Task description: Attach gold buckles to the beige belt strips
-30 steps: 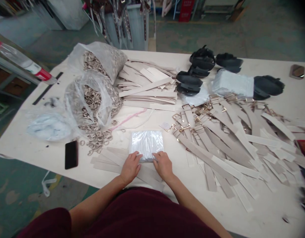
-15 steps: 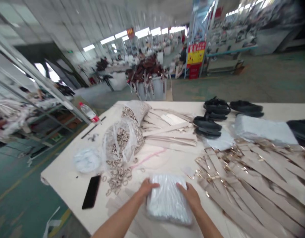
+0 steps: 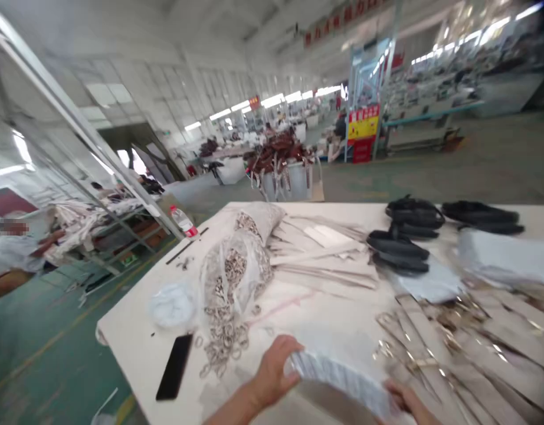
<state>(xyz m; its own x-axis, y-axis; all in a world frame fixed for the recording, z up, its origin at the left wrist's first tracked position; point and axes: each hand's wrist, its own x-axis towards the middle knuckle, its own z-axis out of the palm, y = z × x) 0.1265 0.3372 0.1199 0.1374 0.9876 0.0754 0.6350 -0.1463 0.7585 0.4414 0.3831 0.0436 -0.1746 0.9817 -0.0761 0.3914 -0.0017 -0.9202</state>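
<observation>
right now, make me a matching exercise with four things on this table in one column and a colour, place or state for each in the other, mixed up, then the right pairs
Things:
1. wrapped bundle
2. phone
3. bottle
4. buckled straps

Descriptions:
A. red cap and red label
B. beige with gold-coloured metal
C. curved, between the left hand and right hand
D. black, lying left of the loose rings

Right pairs: 1-C, 2-D, 3-A, 4-B
</observation>
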